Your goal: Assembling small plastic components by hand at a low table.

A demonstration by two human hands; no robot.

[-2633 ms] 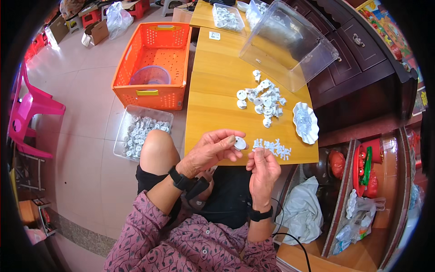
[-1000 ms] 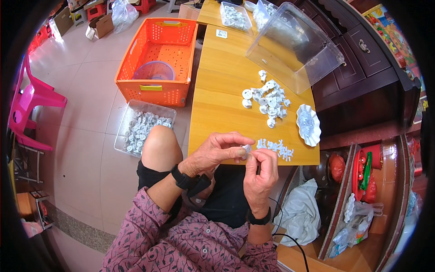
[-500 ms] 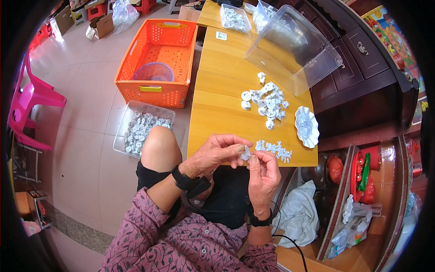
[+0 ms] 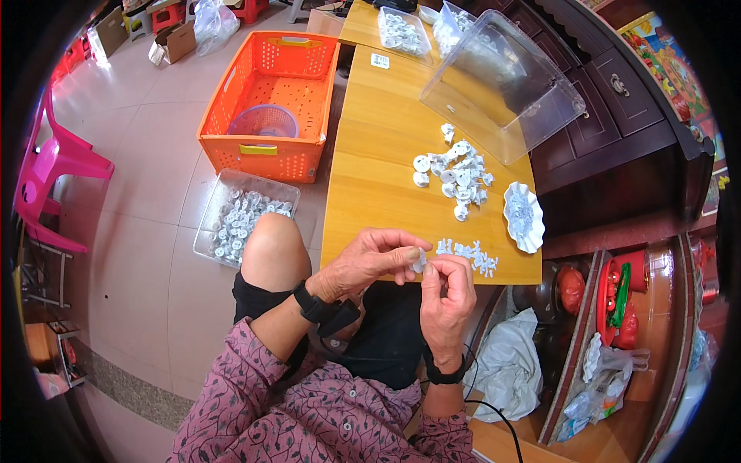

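A small white round plastic piece is pinched between the thumb and fingers of my left hand, above the table's near edge. Right beside it, my right hand is closed in a pinch, thumb against forefinger, its tips close to the piece; what they hold, if anything, is too small to make out. Just beyond my right fingers lies a loose row of tiny white plastic parts. Farther off is a heap of white round plastic pieces. A white scalloped dish with small clear parts stands to the right.
A tilted clear plastic bin stands on the wooden table, with a tub of white pieces behind. On the floor to the left are an orange crate and a clear box of round pieces. Dark drawers border the right.
The white piece has turned slightly in my left fingers and shows less of its round face. My right thumb and fingers have shifted a little to the left.
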